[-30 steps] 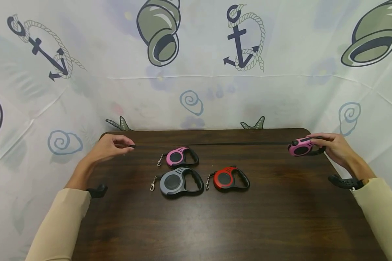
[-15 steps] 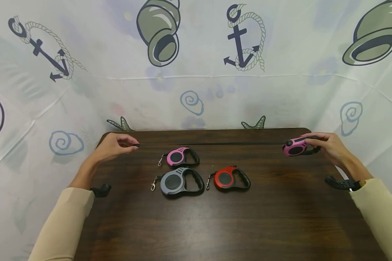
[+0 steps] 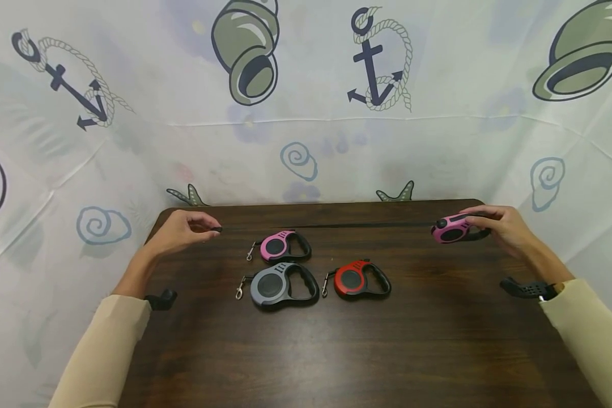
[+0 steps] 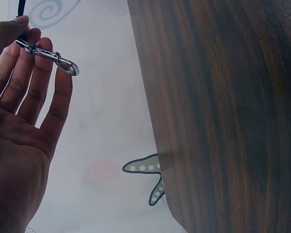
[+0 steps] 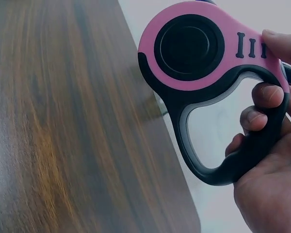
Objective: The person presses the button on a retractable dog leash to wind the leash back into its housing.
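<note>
My right hand grips the black handle of a pink retractable dog leash, fingers curled through its loop, above the table's right side. From its casing a black strap runs taut across to my left hand. There the thumb and fingers pinch the strap's end by a silver snap hook, which lies over the fingertips in the left wrist view. Between the hands, on the table, lie a second pink leash, a larger grey leash and a red leash, their hooks pointing left.
The dark wooden table has its far edge close under the strap. Behind and at both sides hangs a white curtain printed with anchors, shells and starfish. Each wrist wears a black strap mount.
My right hand has moved left with the pink leash, and my left hand a little to the right. The stretch of strap between them has become shorter. The three leashes on the table stay put.
</note>
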{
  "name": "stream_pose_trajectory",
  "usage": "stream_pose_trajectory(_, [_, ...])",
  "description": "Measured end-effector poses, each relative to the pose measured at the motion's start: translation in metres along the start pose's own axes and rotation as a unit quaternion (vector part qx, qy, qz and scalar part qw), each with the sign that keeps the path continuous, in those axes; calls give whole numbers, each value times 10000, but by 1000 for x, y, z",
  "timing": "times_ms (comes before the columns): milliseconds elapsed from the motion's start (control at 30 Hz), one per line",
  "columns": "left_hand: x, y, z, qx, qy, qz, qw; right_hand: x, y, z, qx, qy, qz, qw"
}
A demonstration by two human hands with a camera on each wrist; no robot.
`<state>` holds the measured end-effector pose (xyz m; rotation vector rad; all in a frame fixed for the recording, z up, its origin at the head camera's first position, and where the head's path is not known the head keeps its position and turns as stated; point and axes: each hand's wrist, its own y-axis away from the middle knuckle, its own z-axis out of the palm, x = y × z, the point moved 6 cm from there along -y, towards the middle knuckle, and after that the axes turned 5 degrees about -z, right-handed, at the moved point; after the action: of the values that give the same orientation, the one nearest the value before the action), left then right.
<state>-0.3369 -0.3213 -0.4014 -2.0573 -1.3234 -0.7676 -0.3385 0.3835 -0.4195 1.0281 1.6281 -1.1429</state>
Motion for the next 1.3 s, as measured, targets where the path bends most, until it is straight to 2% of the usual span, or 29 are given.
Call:
stream_pose_trajectory(200, [0,-1,3,33,-10,55,10000,-1,1,8,-219,-306,-103,9992])
stream_pose_trajectory(733, [4,-6,13,-119,-285,27,9995,-11,-2,31,-303,-315,-268,9987])
stream_pose_trajectory(1067, [15,-8,16,-100,-497,162,9986,-17,-8,47,-498,-335,-458,9971])
stream_pose_trajectory(1300, [23,-11,21,-148,-284,288,9991,-21,-11,57,-660,-406,-497,9958])
